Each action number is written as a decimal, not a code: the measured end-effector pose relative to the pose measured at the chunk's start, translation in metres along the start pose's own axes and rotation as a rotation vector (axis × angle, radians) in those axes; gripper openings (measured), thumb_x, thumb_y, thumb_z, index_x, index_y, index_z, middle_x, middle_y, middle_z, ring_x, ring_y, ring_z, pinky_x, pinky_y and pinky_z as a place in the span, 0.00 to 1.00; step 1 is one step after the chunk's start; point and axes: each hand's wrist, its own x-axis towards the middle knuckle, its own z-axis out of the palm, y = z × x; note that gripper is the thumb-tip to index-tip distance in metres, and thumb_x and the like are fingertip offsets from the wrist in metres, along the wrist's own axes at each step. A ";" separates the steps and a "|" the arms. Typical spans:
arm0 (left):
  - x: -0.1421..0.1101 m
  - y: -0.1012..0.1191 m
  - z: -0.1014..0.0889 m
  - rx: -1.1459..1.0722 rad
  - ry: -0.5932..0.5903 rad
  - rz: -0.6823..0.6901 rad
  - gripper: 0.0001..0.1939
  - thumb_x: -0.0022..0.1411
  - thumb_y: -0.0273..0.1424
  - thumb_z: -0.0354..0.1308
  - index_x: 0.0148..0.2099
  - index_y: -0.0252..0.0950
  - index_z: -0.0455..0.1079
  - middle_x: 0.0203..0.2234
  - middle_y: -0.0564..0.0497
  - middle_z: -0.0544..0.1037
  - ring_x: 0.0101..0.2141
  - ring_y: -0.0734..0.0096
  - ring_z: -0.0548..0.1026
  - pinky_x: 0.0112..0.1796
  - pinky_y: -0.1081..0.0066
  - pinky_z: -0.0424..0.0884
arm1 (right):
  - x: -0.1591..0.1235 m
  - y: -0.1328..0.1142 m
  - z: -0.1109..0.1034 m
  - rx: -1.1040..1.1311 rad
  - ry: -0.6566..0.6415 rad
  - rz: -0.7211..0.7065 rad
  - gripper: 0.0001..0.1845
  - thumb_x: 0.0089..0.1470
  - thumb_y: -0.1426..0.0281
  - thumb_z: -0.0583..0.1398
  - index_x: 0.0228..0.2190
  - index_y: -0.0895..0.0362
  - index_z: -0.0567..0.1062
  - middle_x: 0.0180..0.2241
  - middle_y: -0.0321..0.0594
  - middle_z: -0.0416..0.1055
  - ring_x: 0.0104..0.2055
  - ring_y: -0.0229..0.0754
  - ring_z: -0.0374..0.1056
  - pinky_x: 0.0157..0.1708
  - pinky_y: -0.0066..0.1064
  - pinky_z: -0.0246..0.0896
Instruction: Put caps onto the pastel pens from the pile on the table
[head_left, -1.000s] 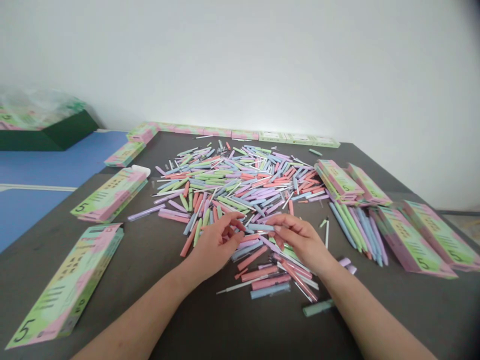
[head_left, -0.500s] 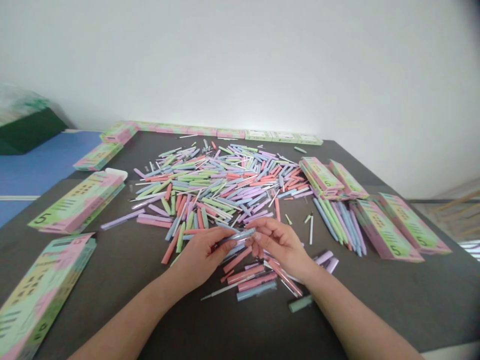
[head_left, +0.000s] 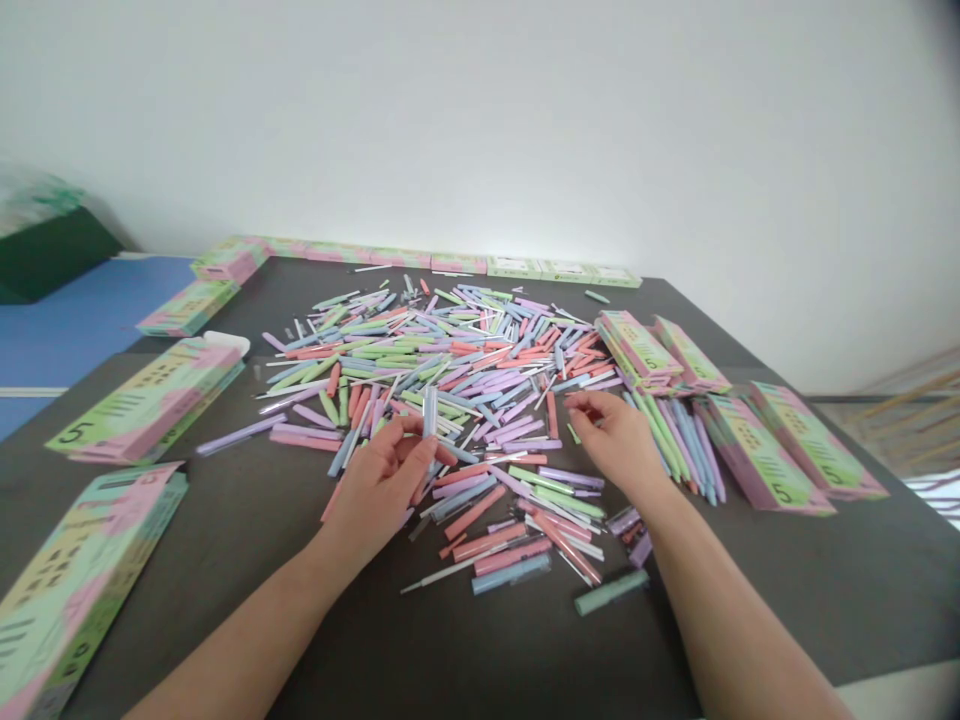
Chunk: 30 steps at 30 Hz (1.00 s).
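Observation:
A wide heap of pastel pens (head_left: 465, 370) in pink, green, blue and purple covers the middle of a dark table (head_left: 480, 630). My left hand (head_left: 382, 485) is closed round a light blue pen (head_left: 430, 412) and holds it nearly upright above the heap's near edge. My right hand (head_left: 619, 435) rests over the pens at the right, fingers curled and pinching near a pink pen (head_left: 551, 412); what it grips is too small to name. A row of sorted pens (head_left: 675, 440) lies just right of it.
Flat green-and-pink boxes marked 5 lie at the left (head_left: 142, 400), near left (head_left: 67, 590), right (head_left: 772, 450) and along the far edge (head_left: 525, 268). A loose green pen (head_left: 611, 592) lies near the front. A blue floor (head_left: 82, 310) and dark green box (head_left: 45, 255) are beyond.
My hands have parted: the left hand kept the light blue pen and turned it upright, while the right hand moved right and further out over the heap.

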 end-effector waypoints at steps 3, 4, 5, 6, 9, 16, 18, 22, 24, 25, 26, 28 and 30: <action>0.001 -0.001 -0.001 -0.076 0.052 -0.013 0.16 0.56 0.40 0.62 0.41 0.35 0.68 0.29 0.51 0.77 0.23 0.76 0.71 0.23 0.78 0.65 | -0.005 -0.005 0.009 -0.007 -0.107 -0.152 0.13 0.51 0.76 0.55 0.36 0.58 0.78 0.37 0.43 0.77 0.38 0.43 0.71 0.42 0.34 0.63; 0.002 -0.002 -0.001 -0.100 0.059 -0.021 0.16 0.55 0.40 0.63 0.40 0.35 0.69 0.28 0.52 0.76 0.25 0.75 0.72 0.24 0.78 0.66 | -0.007 -0.007 0.012 0.003 -0.157 -0.214 0.13 0.52 0.77 0.56 0.37 0.57 0.79 0.38 0.43 0.77 0.41 0.44 0.71 0.45 0.35 0.63; 0.002 -0.003 -0.001 -0.119 0.063 -0.036 0.16 0.54 0.40 0.64 0.40 0.35 0.69 0.27 0.53 0.75 0.25 0.76 0.71 0.23 0.79 0.66 | -0.009 -0.010 0.015 0.013 -0.208 -0.273 0.14 0.52 0.77 0.56 0.37 0.57 0.79 0.40 0.43 0.77 0.44 0.44 0.70 0.47 0.35 0.63; 0.002 -0.003 -0.001 -0.134 0.063 -0.053 0.15 0.54 0.39 0.64 0.39 0.35 0.69 0.25 0.55 0.73 0.22 0.79 0.69 0.22 0.80 0.64 | -0.012 -0.013 0.018 0.018 -0.253 -0.325 0.14 0.53 0.78 0.56 0.37 0.57 0.79 0.41 0.43 0.77 0.46 0.45 0.69 0.49 0.36 0.62; 0.002 -0.005 -0.001 -0.168 0.063 -0.077 0.12 0.56 0.38 0.63 0.37 0.36 0.68 0.19 0.60 0.65 0.16 0.84 0.60 0.17 0.82 0.58 | -0.016 -0.017 0.025 0.002 -0.324 -0.394 0.12 0.54 0.77 0.57 0.38 0.56 0.79 0.41 0.44 0.76 0.45 0.45 0.69 0.50 0.37 0.62; 0.002 -0.005 0.001 -0.252 0.076 0.018 0.11 0.57 0.33 0.62 0.41 0.37 0.65 0.25 0.59 0.68 0.15 0.85 0.60 0.14 0.83 0.56 | -0.013 -0.011 0.026 -0.168 -0.318 -0.321 0.10 0.58 0.72 0.56 0.38 0.58 0.77 0.40 0.47 0.76 0.45 0.48 0.68 0.48 0.38 0.61; 0.002 -0.004 0.001 -0.284 0.065 0.032 0.12 0.57 0.31 0.61 0.43 0.39 0.64 0.26 0.59 0.70 0.15 0.85 0.61 0.13 0.83 0.57 | -0.011 -0.008 0.024 -0.221 -0.319 -0.318 0.11 0.59 0.72 0.55 0.38 0.59 0.77 0.39 0.47 0.76 0.45 0.49 0.67 0.48 0.38 0.61; 0.003 -0.004 0.000 -0.363 0.038 0.020 0.22 0.57 0.28 0.61 0.52 0.44 0.59 0.28 0.59 0.71 0.16 0.83 0.63 0.13 0.82 0.59 | -0.008 -0.004 0.022 -0.318 -0.302 -0.312 0.13 0.60 0.71 0.54 0.39 0.61 0.78 0.38 0.49 0.76 0.44 0.51 0.67 0.48 0.39 0.60; 0.003 -0.004 -0.001 -0.366 0.049 0.012 0.26 0.57 0.28 0.60 0.56 0.45 0.57 0.27 0.59 0.71 0.16 0.82 0.63 0.14 0.82 0.60 | -0.008 -0.002 0.023 -0.346 -0.291 -0.297 0.14 0.60 0.71 0.53 0.39 0.61 0.78 0.38 0.50 0.76 0.44 0.51 0.67 0.48 0.40 0.60; 0.003 -0.004 -0.001 -0.363 0.054 0.009 0.27 0.57 0.28 0.60 0.57 0.45 0.57 0.26 0.59 0.71 0.16 0.82 0.63 0.14 0.82 0.60 | -0.008 -0.002 0.023 -0.352 -0.287 -0.291 0.14 0.60 0.72 0.53 0.39 0.61 0.78 0.38 0.50 0.76 0.44 0.51 0.67 0.48 0.40 0.60; 0.002 -0.004 -0.002 -0.361 0.055 0.006 0.27 0.57 0.28 0.60 0.57 0.45 0.57 0.26 0.59 0.72 0.16 0.82 0.63 0.14 0.82 0.60 | -0.008 -0.002 0.023 -0.350 -0.285 -0.288 0.14 0.60 0.72 0.53 0.39 0.61 0.78 0.38 0.50 0.76 0.44 0.51 0.67 0.48 0.40 0.60; 0.002 -0.004 -0.002 -0.366 0.051 0.003 0.27 0.56 0.28 0.61 0.56 0.44 0.58 0.26 0.59 0.72 0.16 0.82 0.63 0.14 0.82 0.60 | -0.008 -0.004 0.023 -0.325 -0.276 -0.289 0.14 0.60 0.73 0.53 0.39 0.61 0.78 0.38 0.50 0.76 0.44 0.50 0.67 0.48 0.39 0.60; 0.002 -0.004 -0.002 -0.378 0.046 0.003 0.26 0.56 0.28 0.61 0.56 0.44 0.58 0.26 0.59 0.72 0.16 0.82 0.63 0.14 0.82 0.60 | -0.008 -0.005 0.021 -0.286 -0.239 -0.274 0.14 0.59 0.75 0.53 0.39 0.61 0.77 0.38 0.49 0.76 0.45 0.50 0.68 0.48 0.39 0.61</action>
